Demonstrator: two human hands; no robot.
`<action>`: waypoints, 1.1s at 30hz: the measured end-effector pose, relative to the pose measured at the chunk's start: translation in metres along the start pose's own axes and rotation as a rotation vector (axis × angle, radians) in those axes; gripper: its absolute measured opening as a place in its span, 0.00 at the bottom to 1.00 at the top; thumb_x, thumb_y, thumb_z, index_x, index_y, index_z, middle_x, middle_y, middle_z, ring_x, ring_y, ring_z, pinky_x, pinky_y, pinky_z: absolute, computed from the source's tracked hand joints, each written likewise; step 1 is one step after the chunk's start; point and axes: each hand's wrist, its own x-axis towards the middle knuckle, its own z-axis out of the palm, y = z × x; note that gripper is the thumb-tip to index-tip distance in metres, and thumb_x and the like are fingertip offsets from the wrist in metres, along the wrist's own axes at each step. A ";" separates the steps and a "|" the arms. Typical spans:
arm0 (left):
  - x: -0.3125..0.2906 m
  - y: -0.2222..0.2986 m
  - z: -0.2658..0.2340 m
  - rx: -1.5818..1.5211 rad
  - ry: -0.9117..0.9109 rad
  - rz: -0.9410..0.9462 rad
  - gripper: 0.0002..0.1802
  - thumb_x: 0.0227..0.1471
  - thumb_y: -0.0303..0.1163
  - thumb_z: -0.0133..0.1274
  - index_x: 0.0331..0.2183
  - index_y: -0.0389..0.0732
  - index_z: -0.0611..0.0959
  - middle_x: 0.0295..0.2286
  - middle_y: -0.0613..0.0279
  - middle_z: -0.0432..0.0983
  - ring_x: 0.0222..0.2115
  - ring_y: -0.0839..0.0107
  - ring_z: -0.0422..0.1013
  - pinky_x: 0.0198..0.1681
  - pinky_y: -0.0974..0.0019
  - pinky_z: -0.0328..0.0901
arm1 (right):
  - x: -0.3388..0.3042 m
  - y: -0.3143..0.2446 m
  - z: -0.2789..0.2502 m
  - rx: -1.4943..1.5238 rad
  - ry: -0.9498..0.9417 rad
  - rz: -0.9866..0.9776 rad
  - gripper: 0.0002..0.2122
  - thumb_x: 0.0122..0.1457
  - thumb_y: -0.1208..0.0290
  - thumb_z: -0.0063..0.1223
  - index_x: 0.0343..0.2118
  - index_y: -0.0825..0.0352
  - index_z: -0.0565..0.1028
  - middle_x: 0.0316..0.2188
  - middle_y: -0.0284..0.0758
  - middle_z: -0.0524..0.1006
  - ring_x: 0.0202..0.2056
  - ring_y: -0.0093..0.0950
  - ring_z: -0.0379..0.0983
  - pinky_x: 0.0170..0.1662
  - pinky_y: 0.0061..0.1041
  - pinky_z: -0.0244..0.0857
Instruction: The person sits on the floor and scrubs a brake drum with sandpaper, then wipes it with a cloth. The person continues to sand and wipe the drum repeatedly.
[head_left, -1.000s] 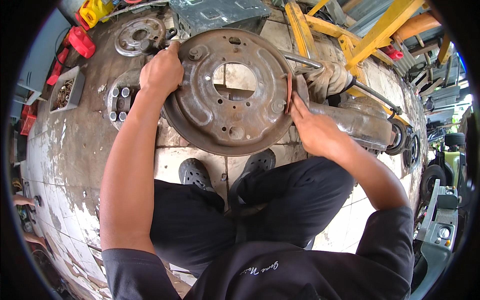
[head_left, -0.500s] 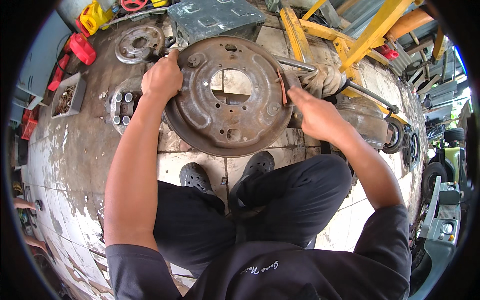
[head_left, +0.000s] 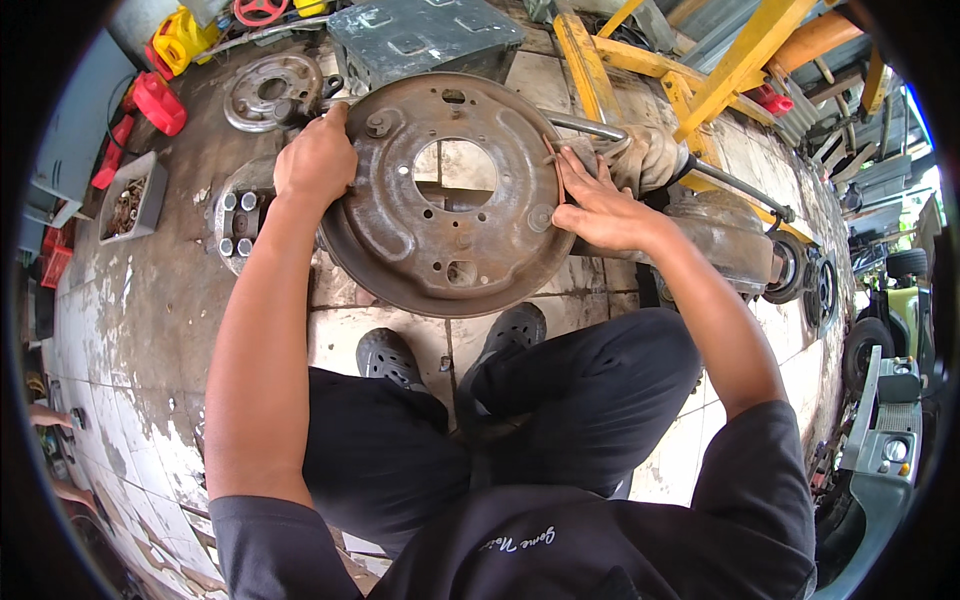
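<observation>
A round, rusty brake backing plate with a large centre hole stands tilted in front of me, above my feet. At its upper left rim my left hand is closed around the edge. My right hand is against the right rim, with its fingers stretched upward and its thumb on the plate's face. Under those fingers is a thin sheet with a reddish edge, which looks like sandpaper, pressed along the rim. Part of the sheet is hidden by the hand.
A rusty axle housing lies behind the plate, with a dirty glove and a metal bar beside it. Farther back are a dark case, another round plate and a yellow stand. A bolt tray sits at left.
My right hand has moved inward onto the plate's right rim, its fingers now straighter over the sheet and its thumb on the plate. My left hand keeps its hold.
</observation>
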 end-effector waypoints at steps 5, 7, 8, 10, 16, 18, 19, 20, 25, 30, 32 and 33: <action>-0.002 -0.002 -0.002 -0.010 0.005 -0.007 0.25 0.56 0.26 0.40 0.56 0.47 0.73 0.51 0.52 0.76 0.51 0.52 0.72 0.54 0.52 0.66 | 0.011 0.020 0.016 0.149 0.058 -0.107 0.41 0.62 0.41 0.35 0.72 0.58 0.38 0.73 0.32 0.35 0.71 0.50 0.24 0.68 0.64 0.27; -0.001 0.002 -0.003 0.000 -0.015 -0.001 0.26 0.56 0.26 0.40 0.57 0.47 0.73 0.51 0.52 0.75 0.51 0.52 0.72 0.54 0.52 0.66 | 0.018 0.031 0.024 0.265 0.106 -0.179 0.42 0.62 0.38 0.31 0.72 0.59 0.39 0.73 0.34 0.39 0.71 0.50 0.26 0.68 0.63 0.27; 0.000 0.004 -0.004 0.009 -0.028 0.004 0.27 0.56 0.26 0.40 0.57 0.47 0.72 0.51 0.52 0.75 0.52 0.52 0.72 0.54 0.51 0.66 | 0.022 0.036 0.029 0.326 0.151 -0.221 0.42 0.62 0.35 0.29 0.72 0.60 0.40 0.73 0.36 0.40 0.71 0.50 0.26 0.68 0.63 0.27; 0.001 0.003 -0.003 0.014 -0.021 0.006 0.28 0.56 0.26 0.40 0.59 0.47 0.71 0.51 0.52 0.75 0.52 0.52 0.72 0.54 0.51 0.66 | 0.023 0.031 0.031 0.390 0.216 -0.198 0.45 0.61 0.30 0.24 0.72 0.61 0.41 0.73 0.38 0.42 0.72 0.50 0.27 0.68 0.62 0.26; -0.001 -0.001 -0.003 -0.009 -0.014 0.002 0.29 0.56 0.27 0.39 0.60 0.48 0.70 0.52 0.52 0.74 0.52 0.52 0.71 0.55 0.52 0.65 | 0.003 -0.007 0.036 0.310 0.271 -0.027 0.48 0.58 0.25 0.13 0.71 0.62 0.41 0.72 0.39 0.44 0.72 0.49 0.29 0.68 0.63 0.25; -0.001 -0.002 -0.002 0.004 -0.022 0.000 0.28 0.56 0.27 0.39 0.59 0.47 0.71 0.52 0.52 0.75 0.52 0.52 0.71 0.55 0.52 0.65 | -0.011 -0.003 0.046 0.265 0.231 -0.053 0.47 0.59 0.26 0.12 0.71 0.62 0.40 0.72 0.39 0.44 0.72 0.48 0.29 0.67 0.63 0.25; -0.001 -0.001 -0.002 0.011 -0.025 0.001 0.27 0.56 0.27 0.39 0.58 0.46 0.71 0.52 0.52 0.75 0.52 0.51 0.72 0.55 0.52 0.66 | -0.014 -0.002 0.047 0.243 0.213 -0.064 0.47 0.59 0.27 0.12 0.71 0.62 0.40 0.72 0.39 0.44 0.72 0.48 0.29 0.67 0.64 0.25; 0.000 -0.001 -0.002 0.009 -0.022 0.000 0.27 0.56 0.27 0.39 0.58 0.46 0.71 0.51 0.51 0.75 0.52 0.51 0.72 0.54 0.51 0.66 | -0.013 -0.002 0.045 0.236 0.214 -0.055 0.47 0.59 0.27 0.11 0.71 0.62 0.42 0.72 0.37 0.44 0.72 0.47 0.29 0.67 0.65 0.25; 0.000 -0.001 0.000 -0.003 0.008 0.037 0.26 0.56 0.26 0.39 0.57 0.46 0.72 0.50 0.51 0.76 0.51 0.51 0.72 0.53 0.51 0.66 | 0.019 -0.006 0.027 0.201 0.356 -0.014 0.45 0.61 0.28 0.11 0.71 0.61 0.46 0.72 0.34 0.45 0.72 0.49 0.31 0.67 0.65 0.26; 0.000 -0.005 -0.001 0.007 -0.015 0.012 0.26 0.55 0.26 0.40 0.57 0.45 0.72 0.50 0.51 0.76 0.51 0.50 0.72 0.53 0.51 0.66 | -0.007 0.002 0.045 0.135 0.284 -0.084 0.44 0.62 0.30 0.12 0.71 0.61 0.46 0.72 0.34 0.45 0.72 0.49 0.32 0.67 0.64 0.26; -0.001 -0.001 -0.003 0.007 -0.031 0.001 0.27 0.55 0.26 0.40 0.57 0.45 0.72 0.50 0.52 0.75 0.51 0.50 0.72 0.53 0.51 0.66 | -0.013 0.007 0.047 0.087 0.264 -0.101 0.44 0.62 0.30 0.13 0.71 0.62 0.46 0.72 0.35 0.46 0.72 0.48 0.33 0.67 0.64 0.26; -0.002 -0.001 -0.003 0.000 -0.030 -0.005 0.27 0.55 0.25 0.40 0.57 0.45 0.72 0.50 0.52 0.75 0.51 0.51 0.72 0.54 0.51 0.66 | -0.008 0.006 0.043 0.094 0.275 -0.091 0.44 0.62 0.30 0.13 0.71 0.63 0.46 0.72 0.35 0.46 0.72 0.48 0.33 0.67 0.64 0.26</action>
